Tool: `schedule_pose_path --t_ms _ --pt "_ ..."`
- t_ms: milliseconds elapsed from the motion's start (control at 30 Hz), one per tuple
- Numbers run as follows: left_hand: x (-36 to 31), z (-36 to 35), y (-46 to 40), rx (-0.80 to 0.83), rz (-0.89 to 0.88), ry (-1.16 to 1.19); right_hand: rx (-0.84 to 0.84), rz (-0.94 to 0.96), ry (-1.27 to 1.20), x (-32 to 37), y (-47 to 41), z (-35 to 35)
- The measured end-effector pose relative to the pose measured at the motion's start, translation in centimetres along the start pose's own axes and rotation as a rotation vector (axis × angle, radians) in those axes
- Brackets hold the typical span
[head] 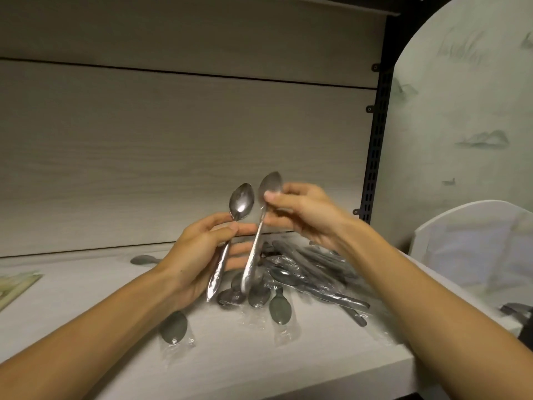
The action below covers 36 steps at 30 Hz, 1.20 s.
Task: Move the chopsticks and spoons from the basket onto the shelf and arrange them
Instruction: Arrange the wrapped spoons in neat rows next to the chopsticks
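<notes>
My left hand [199, 252] grips a metal spoon [241, 202] by its neck, bowl up, handle hanging down past the palm. My right hand [300, 215] pinches the bowl of a second spoon [253, 255], whose handle slants down to the left. Both spoons are held above the pale wooden shelf [245, 359]. Below them lies a loose pile of plastic-wrapped spoons [305, 278]. One wrapped spoon [174, 327] lies apart at the front left, and another lone spoon [144, 259] rests near the back wall. No chopsticks are visible.
A white basket [473, 243] stands at the right, past the shelf's end, with dark utensils [516, 310] near its front. A black slotted upright [375, 145] marks the shelf's right side. A printed card [14, 287] lies at the left edge.
</notes>
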State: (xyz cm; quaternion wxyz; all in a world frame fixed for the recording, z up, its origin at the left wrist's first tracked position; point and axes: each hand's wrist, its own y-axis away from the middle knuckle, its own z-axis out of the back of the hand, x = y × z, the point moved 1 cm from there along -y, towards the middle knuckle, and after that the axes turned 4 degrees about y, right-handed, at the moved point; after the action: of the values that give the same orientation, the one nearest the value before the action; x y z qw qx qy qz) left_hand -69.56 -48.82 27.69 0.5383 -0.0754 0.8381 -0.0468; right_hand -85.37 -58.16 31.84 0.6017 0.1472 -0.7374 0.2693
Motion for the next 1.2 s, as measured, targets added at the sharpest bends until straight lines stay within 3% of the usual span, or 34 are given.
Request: schedule_pose_path --t_ms 200,333,533,700,1033,1200 --pt "0.1 0.0 0.2 0.063 0.099 -0.092 -0.125 0.090 0.404 -1.2 -0.6 -0.3" --pt "-0.2 0.5 -0.1 0.062 0.153 -0.132 -0.095 0.116 0.527 -1.8 -0.8 0.0" --pt "-0.6 0.5 0.3 -0.097 0.069 -0.324 -0.104 0.188 0.677 -2.4 -1.4 0.6" --pt "-0.5 0.7 0.2 -0.249 0.045 -0.309 0.127 0.027 1.300 -3.6 -1.2 2.2" --pt "-0.7 0.9 0.4 -0.222 0.141 -0.469 0.049 -0.003 1.359 -3.9 -1.7 3.0" --pt "-0.9 0.5 0.5 -0.185 0.166 -0.451 -0.007 0.121 1.367 -3.5 -1.5 3.0"
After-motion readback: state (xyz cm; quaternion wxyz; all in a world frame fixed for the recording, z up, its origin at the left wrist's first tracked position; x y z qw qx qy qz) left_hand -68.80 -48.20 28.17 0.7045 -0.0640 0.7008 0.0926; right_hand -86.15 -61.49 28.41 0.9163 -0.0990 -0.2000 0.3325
